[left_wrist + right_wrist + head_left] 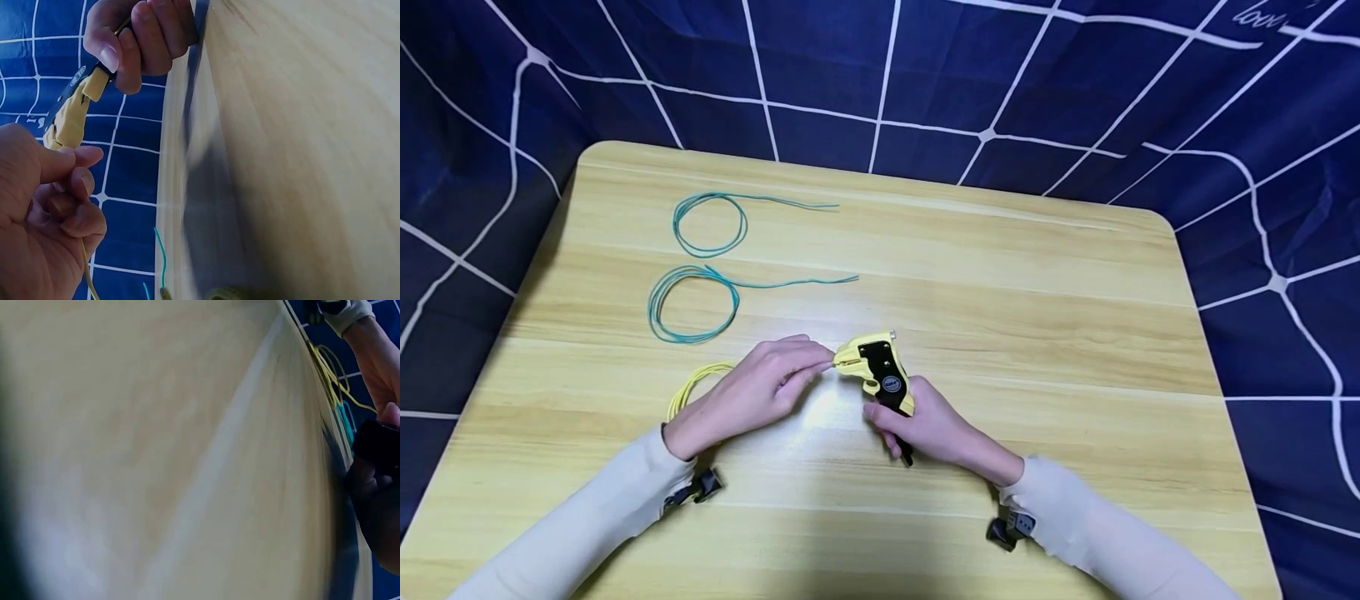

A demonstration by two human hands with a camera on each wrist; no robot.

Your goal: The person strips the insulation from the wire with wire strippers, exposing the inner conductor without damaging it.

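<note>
My right hand [934, 423] grips a yellow and black wire stripper [891, 367] by its handle, and the tool's nose points left. At that nose, the fingertips of my left hand [763, 385] pinch a yellow wire. In the left wrist view the yellow wire [88, 270] trails down from below the curled fingers of that hand. Its coil [685, 392] lies on the table, partly hidden under my left wrist. How far the wire's end reaches into the stripper's jaws is hidden by the fingertips. The right wrist view shows the right hand [381, 506] dark at the edge.
Two coils of teal wire lie on the wooden table [1037, 333], one at the back left [709, 254] and one nearer [691, 340], each with straight ends pointing right. A dark blue cloth [820, 67] with white lines surrounds the table's back and sides.
</note>
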